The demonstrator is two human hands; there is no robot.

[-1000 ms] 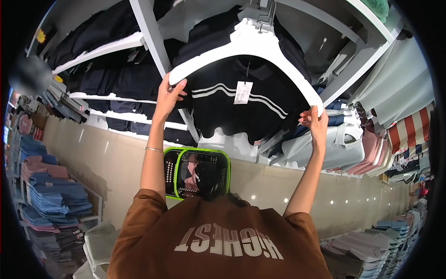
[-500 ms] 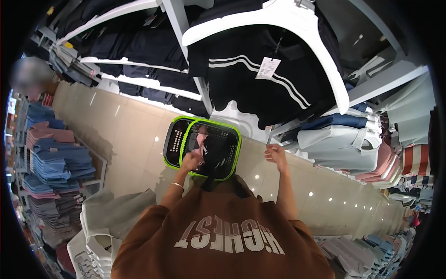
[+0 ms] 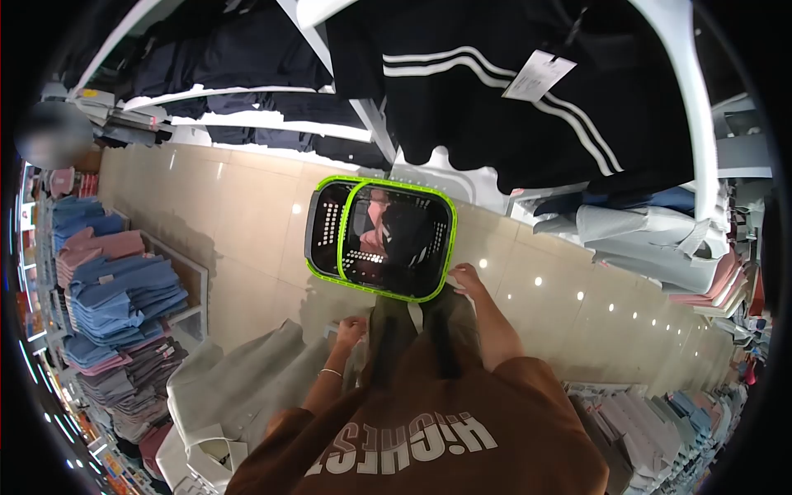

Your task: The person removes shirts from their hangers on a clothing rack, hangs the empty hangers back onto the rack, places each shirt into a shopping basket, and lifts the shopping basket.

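A black shopping basket (image 3: 324, 256) with a bright green rim and handle is in front of my legs. Inside it are a pink item (image 3: 375, 227) and dark contents that I cannot make out. My right hand (image 3: 467, 280) is by the basket's near right corner, its fingers loosely bent and apart; whether it touches the rim I cannot tell. Beside my left thigh, my left hand (image 3: 351, 328) hangs apart from the basket, loosely curled with nothing visible in it. Above and beyond the basket, a black top (image 3: 487, 124) with white stripes and a price tag (image 3: 538, 76) hangs on a white hanger (image 3: 701, 124).
Shelves of dark folded clothes (image 3: 272, 103) line the far side. Stacked blue shirts (image 3: 124, 289) stand at left, and a grey garment (image 3: 256, 371) is close to my left arm. Light shirts (image 3: 631, 235) lie on the right. A blurred person (image 3: 56, 132) is at far left.
My left hand has come out of the basket, down towards my body. My right hand has moved from near the black top's hem to the basket's corner. The view has shifted.
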